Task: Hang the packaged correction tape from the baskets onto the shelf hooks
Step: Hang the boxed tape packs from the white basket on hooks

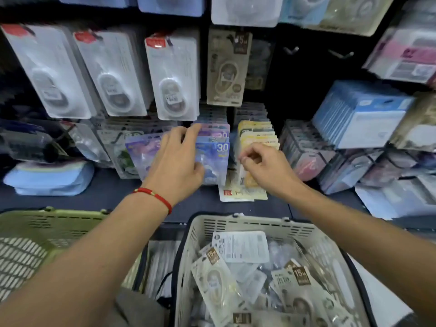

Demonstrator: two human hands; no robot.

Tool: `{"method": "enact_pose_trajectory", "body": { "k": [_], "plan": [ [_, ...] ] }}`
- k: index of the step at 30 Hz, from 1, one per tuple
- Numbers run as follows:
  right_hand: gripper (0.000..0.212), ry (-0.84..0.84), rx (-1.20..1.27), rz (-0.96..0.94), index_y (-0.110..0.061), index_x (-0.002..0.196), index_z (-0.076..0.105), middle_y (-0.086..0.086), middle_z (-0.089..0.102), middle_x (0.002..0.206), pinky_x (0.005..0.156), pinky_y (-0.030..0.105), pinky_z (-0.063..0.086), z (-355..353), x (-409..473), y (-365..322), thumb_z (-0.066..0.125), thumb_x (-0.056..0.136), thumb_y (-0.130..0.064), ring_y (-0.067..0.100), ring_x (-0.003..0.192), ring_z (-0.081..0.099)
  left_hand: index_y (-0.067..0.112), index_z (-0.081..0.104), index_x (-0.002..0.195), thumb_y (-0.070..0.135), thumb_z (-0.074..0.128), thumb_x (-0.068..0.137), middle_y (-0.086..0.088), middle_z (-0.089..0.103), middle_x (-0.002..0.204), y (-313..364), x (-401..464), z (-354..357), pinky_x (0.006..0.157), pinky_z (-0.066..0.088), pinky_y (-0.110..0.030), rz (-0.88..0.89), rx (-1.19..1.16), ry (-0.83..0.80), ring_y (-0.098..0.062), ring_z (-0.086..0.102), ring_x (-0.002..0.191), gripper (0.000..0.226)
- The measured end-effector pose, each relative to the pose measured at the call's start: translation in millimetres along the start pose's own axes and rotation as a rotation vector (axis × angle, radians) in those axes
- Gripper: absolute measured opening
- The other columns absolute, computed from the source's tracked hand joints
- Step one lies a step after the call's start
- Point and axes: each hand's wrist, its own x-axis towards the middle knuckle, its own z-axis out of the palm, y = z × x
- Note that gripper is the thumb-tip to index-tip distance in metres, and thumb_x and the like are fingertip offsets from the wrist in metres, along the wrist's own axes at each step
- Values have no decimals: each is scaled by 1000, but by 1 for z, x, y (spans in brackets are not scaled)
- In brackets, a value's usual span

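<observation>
A white basket at the bottom centre holds several packaged correction tapes. On a low hook hangs a row of blue packs marked 30; my left hand, with a red string on the wrist, grips the front of this row, fingers over its top edge. Just right hangs a row of yellow packs. My right hand is in front of them with thumb and forefinger pinched near the hook's tip; whether it pinches anything is unclear. Two bare hooks stick out of the dark panel above.
A green basket stands at the lower left. White blister packs hang in rows above, a beige pack beside them. Blue boxed stock and wire racks fill the right. A loose pack lies on the dark shelf.
</observation>
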Motion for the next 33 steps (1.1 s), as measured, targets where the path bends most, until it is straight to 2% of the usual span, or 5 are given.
{"method": "enact_pose_trajectory", "body": {
  "k": [8,17,21,26,33],
  "plan": [
    [62,-892,-567,37,-19,149,49,9,58,145,105,42,47,65,-174,93,55,101,-59,31,133,53,22,62,136,14,55,93,-2,66,131,34,-91,85,102,50,-45,147,123,-417,-28,54,125,44],
    [36,-931,-358,171,-15,127,52,5,64,115,93,39,49,74,-204,96,68,101,-34,28,108,61,27,62,136,20,61,98,-4,64,137,13,-168,146,104,51,-34,-221,66,-782,-23,60,124,39],
    [13,-641,50,325,-13,105,63,5,70,103,80,39,51,38,-172,90,67,103,-25,30,97,67,25,57,133,38,76,93,3,65,123,20,-152,137,78,52,-14,-566,-454,-467,-6,64,98,46],
    [14,-385,707,551,-18,114,75,4,80,111,79,36,64,22,-157,76,65,104,-16,22,101,78,20,66,129,36,81,87,-2,79,118,48,-160,138,97,58,-45,-697,-1101,-599,-21,75,110,48],
    [41,-549,-639,419,-23,124,61,5,66,126,91,38,51,-11,-172,125,66,96,-52,28,114,64,26,70,123,24,74,96,5,79,115,49,-163,146,102,55,-55,-878,-1078,-521,-24,72,115,27]
  ]
}}
